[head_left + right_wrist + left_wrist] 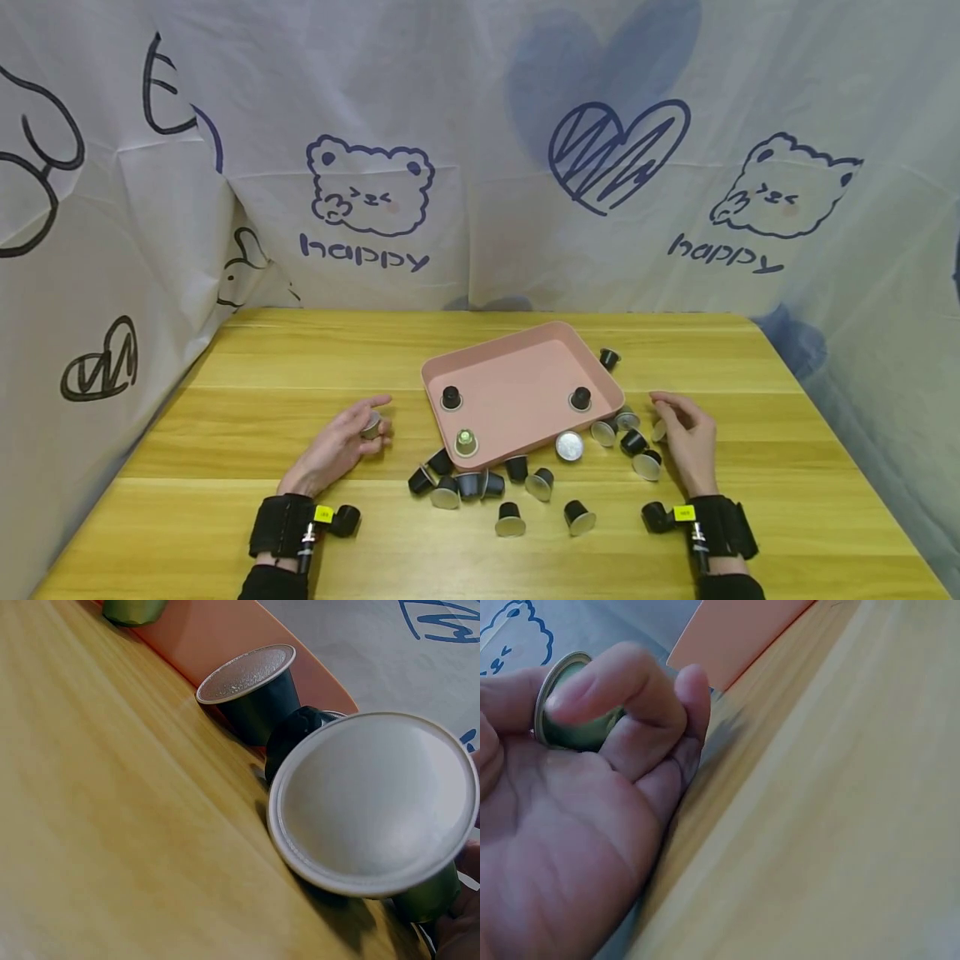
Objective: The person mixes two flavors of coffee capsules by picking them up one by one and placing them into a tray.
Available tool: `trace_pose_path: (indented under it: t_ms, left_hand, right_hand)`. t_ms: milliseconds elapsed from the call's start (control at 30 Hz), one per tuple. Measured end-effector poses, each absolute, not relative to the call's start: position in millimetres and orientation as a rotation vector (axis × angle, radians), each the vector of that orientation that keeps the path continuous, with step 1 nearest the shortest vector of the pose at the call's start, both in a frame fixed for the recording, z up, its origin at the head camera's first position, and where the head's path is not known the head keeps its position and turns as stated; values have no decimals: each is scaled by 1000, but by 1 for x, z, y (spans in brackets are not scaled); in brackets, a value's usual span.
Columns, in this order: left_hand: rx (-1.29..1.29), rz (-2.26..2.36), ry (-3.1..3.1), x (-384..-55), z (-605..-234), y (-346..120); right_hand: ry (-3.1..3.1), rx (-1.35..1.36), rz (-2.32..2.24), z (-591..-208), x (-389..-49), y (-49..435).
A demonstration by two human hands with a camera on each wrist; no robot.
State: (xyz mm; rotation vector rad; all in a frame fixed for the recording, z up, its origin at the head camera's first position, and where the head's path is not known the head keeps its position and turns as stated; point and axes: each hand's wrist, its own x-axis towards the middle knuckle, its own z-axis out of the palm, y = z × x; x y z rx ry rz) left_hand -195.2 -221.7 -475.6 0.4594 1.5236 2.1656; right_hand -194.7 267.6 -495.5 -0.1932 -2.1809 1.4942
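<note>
My left hand [339, 446] is left of the pink tray, with a coffee capsule [371, 425] held in its bent fingers. In the left wrist view that capsule [577, 712] shows a green body and a silver rim, one finger curled over it. On the right side of the table, my right hand [690, 437] points its fingers down and grips a pale-lidded capsule [658, 431]. In the right wrist view its green body [427, 896] shows against the fingers, partly hidden by the large silver lid [375, 802] of a nearer capsule.
The pink tray [517, 375] bears two black capsules [451, 397] and a green one [466, 442]. Several dark capsules [468, 485] lie along its front edge. More [633, 442] cluster between its right corner and my right hand. One capsule [609, 358] lies behind that corner.
</note>
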Motion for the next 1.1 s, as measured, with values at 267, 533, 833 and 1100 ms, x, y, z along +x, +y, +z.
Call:
trace_pose_path:
  t_ms: [267, 533, 833, 1100]
  left_hand:
    - [361, 2138, 1642, -196, -479, -218]
    - [166, 2081, 1789, -195, -475, -214]
    - [157, 1878, 2137, -197, -464, -202]
    - [498, 1642, 2346, -201, -432, -182]
  right_hand:
    - [-2176, -192, 1489, -497, -195, 269]
    - [-2165, -177, 1481, -504, -198, 271]
    - [-2168, -172, 1477, -498, -196, 268]
    - [-2160, -168, 1505, -503, -199, 271]
